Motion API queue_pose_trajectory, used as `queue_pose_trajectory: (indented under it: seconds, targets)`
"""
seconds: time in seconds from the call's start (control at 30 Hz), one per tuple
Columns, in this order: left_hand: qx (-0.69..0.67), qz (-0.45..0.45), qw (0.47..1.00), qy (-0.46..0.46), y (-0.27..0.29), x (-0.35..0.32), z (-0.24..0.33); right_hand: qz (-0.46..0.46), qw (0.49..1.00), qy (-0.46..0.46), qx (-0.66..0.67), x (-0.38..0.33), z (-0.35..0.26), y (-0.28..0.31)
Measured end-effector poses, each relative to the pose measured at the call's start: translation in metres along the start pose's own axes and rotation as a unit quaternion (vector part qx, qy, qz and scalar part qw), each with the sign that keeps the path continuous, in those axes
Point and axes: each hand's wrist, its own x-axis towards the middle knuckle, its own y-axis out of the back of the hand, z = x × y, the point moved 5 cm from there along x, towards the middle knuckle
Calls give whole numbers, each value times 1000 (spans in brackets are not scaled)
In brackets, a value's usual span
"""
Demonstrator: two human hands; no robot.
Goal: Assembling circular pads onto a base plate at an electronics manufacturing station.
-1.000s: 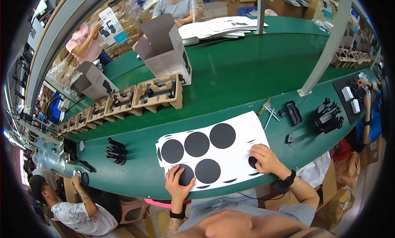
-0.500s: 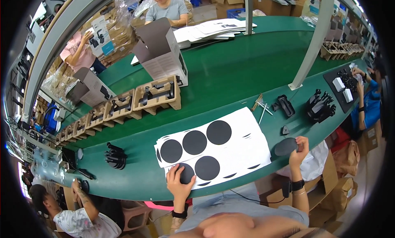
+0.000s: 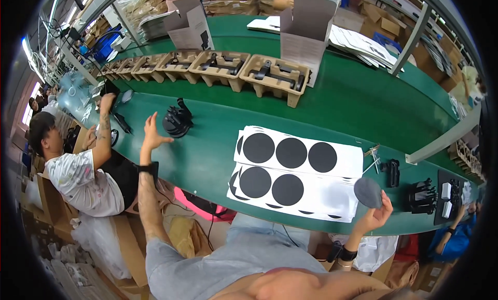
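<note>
Left arm stretched well out, left of centre: forearm rises from the lower edge, black wristband (image 3: 148, 169) at the wrist, left hand (image 3: 151, 137) empty and unclosed, fingers pointing up the frame and thumb out to the right, just beside a black clustered part (image 3: 178, 121) on the green bench (image 3: 212, 118); a small gap shows between. Right arm bent, lower right, forearm slanting up and right; right hand (image 3: 374, 218) pinches a dark disc (image 3: 368, 192) by its lower right edge, thumb and fingers closed on the rim — disc tilted, broad face to the camera, its left side overlapping the right edge of the white sheets (image 3: 324, 193) in view. Sheets lie right of centre, carrying five black circles (image 3: 288, 190), three in the upper row and two in the lower. Containers: a row of brown moulded trays runs from upper left to upper centre; the nearest tray (image 3: 270, 94) holds black parts, among them an upright knobbed piece and a long bar, and the next tray (image 3: 215, 78) holds similar black pieces. Farther ones too small to read. Behind, two cartons with raised flaps, grey-brown inside — one carton (image 3: 302, 48) upper centre, a second carton (image 3: 185, 36) to its left; contents hidden by the walls. Far right, a dark mat (image 3: 442, 178) bears white blocks (image 3: 446, 191) and small black pieces. Lower left, a cardboard box (image 3: 129, 245) stands beside clear plastic bagging (image 3: 98, 243).
</note>
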Motion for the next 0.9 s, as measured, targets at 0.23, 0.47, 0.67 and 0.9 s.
queue_pose_trajectory:
  seconds: [0.23,0.47,0.67,0.9]
  targets:
    - [-97,-317,938,-102,-79,84,-34,23,991,-95,97,-25,11,-94]
    - [15,-287,943,-166,-82,77,-25,-17,971,-167,170,-46,37,-136]
    - [15,-257,956,-138,-63,58,-23,-46,957,-247,141,-69,53,-148]
    - [-33,-232,962,-142,-58,49,-5,-10,955,-250,159,-70,45,-146]
